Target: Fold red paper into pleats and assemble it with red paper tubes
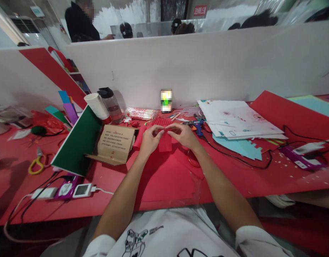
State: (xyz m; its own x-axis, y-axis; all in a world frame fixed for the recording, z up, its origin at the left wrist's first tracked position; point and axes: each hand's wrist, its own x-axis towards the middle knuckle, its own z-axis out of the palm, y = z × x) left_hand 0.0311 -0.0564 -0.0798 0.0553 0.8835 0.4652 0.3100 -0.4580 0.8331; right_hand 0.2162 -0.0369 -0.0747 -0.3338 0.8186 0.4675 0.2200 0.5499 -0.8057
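A piece of red paper [165, 142] hangs between my two hands above the red tabletop. My left hand [151, 137] pinches its upper left edge between thumb and fingers. From the other side my right hand [183, 135] pinches the upper right edge, fingertips close to those of the left. Behind the hands lies a pleated red paper piece [164, 121]. Red sheets [164, 178] lie flat below my forearms. A ring-shaped gold-red item [193, 159] shows partly beside my right forearm.
A cardboard box [114, 142], green board [78, 142] and bottle [112, 105] stand at left. A blue glue gun [198, 126] with a black cord lies right of my hands. White printed sheets [234, 116] are farther right. A lit phone [166, 101] leans on the partition [207, 67].
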